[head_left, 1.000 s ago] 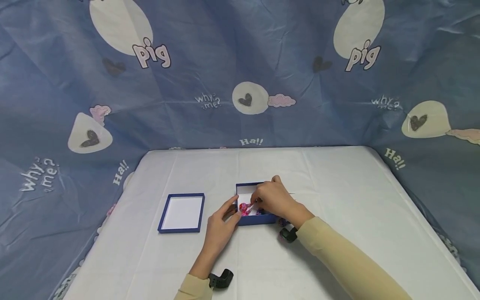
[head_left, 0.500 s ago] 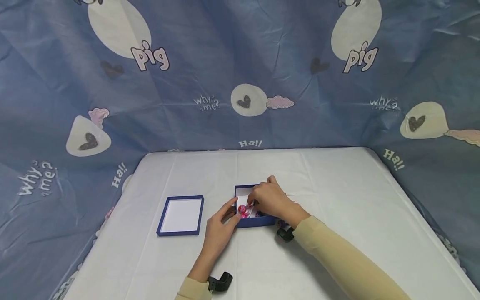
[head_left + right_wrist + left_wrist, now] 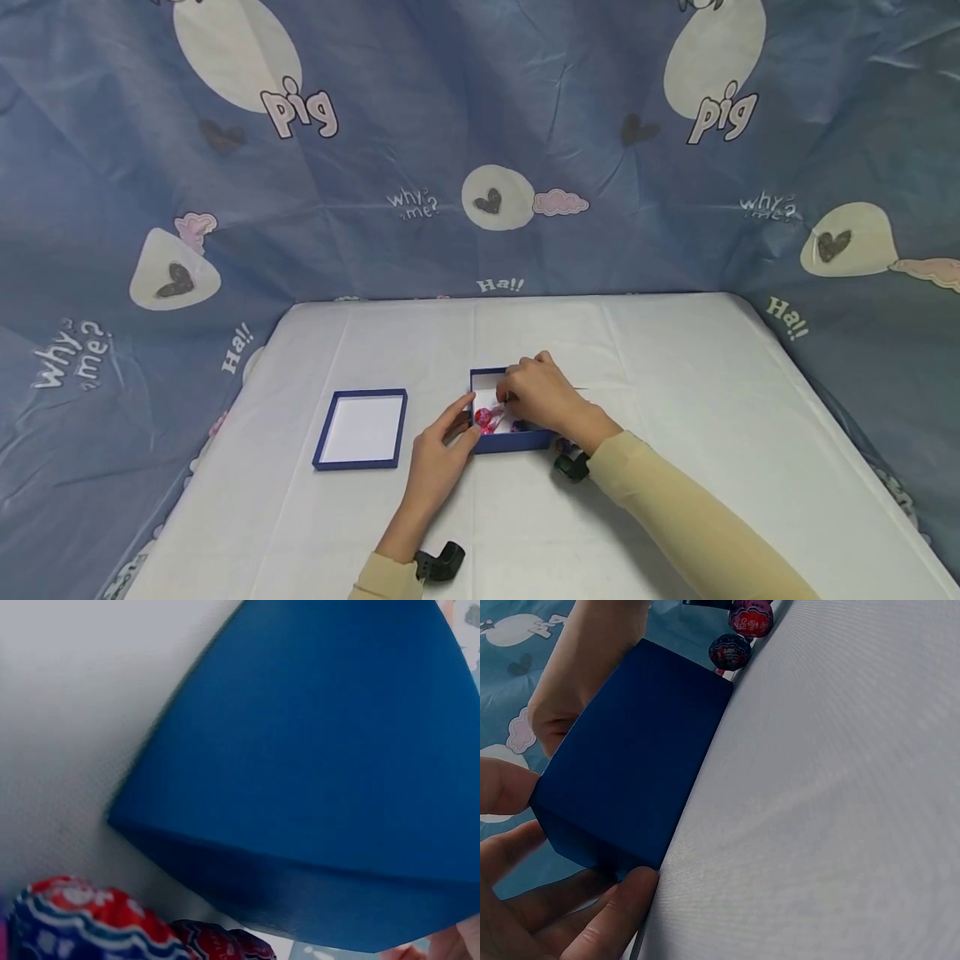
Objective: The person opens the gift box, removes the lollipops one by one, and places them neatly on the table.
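Note:
A blue box (image 3: 513, 442) with a white inside stands near the middle of the table. My left hand (image 3: 437, 458) holds its near left corner, thumb at the front and fingers along the left side; the left wrist view shows these fingertips (image 3: 634, 892) against the blue wall. Inside the box my right hand (image 3: 543, 393) reaches down with curled fingers, pinching the stick end of a pink-red wrapped lollipop (image 3: 483, 417). The fingertips are partly hidden. A darker wrapped piece lies under this hand. Outside the box's right side are more wrapped lollipops (image 3: 730, 651), also close in the right wrist view.
To the left lies a shallow square blue lid (image 3: 362, 429), white inside facing up. A white cloth (image 3: 697, 400) covers the table. Behind it hangs a blue printed curtain (image 3: 420, 250). Each wrist wears a black camera band (image 3: 442, 562).
My right hand has shifted slightly left inside the box, and the pink-red lollipop has moved a little with it. My left hand stays on the corner. The lid has not moved.

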`<state>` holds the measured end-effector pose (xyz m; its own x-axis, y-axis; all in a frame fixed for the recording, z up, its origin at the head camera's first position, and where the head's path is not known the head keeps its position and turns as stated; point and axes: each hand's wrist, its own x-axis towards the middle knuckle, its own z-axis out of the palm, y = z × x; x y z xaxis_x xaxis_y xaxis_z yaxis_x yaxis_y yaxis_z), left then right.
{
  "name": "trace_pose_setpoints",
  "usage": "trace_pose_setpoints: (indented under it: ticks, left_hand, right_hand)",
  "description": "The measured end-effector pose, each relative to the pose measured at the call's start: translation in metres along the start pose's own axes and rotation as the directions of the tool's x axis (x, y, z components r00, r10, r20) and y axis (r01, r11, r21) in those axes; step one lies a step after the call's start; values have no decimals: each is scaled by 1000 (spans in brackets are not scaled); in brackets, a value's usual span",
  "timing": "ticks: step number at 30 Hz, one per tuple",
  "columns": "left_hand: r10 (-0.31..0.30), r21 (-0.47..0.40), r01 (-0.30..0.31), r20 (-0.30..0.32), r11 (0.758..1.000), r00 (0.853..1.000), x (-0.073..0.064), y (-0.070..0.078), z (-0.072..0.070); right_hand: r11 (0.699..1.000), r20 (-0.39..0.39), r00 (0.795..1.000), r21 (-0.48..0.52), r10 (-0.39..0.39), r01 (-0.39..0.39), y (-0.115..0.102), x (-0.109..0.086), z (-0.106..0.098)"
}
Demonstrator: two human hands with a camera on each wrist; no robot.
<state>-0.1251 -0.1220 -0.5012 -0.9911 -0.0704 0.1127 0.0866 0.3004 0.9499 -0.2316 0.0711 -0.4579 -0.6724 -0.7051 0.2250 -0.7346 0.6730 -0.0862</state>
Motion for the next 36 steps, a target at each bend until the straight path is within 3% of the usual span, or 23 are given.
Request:
trace_pose_setpoints:
  ticks: [11,17,23,36]
  left_hand:
    - [0,5,0,0,1000,1000,1,2,1]
    - [4,7,-4,-4,1000,1000,2,1,2]
    - [15,28,-15,-5,999,1000,1,1,2]
    - [4,32,-4,-7,999,1000,0,3,-1]
  right_hand:
    - [996,-75,997,86,33,-26,4,-1,-10]
    - [988,-105,989,125,104,-91,6,-1,-18]
    - [963,-95,980,222,175,-151,7,0,-25]
    - [929,-81,974,325,213,-176,9,-5,-42]
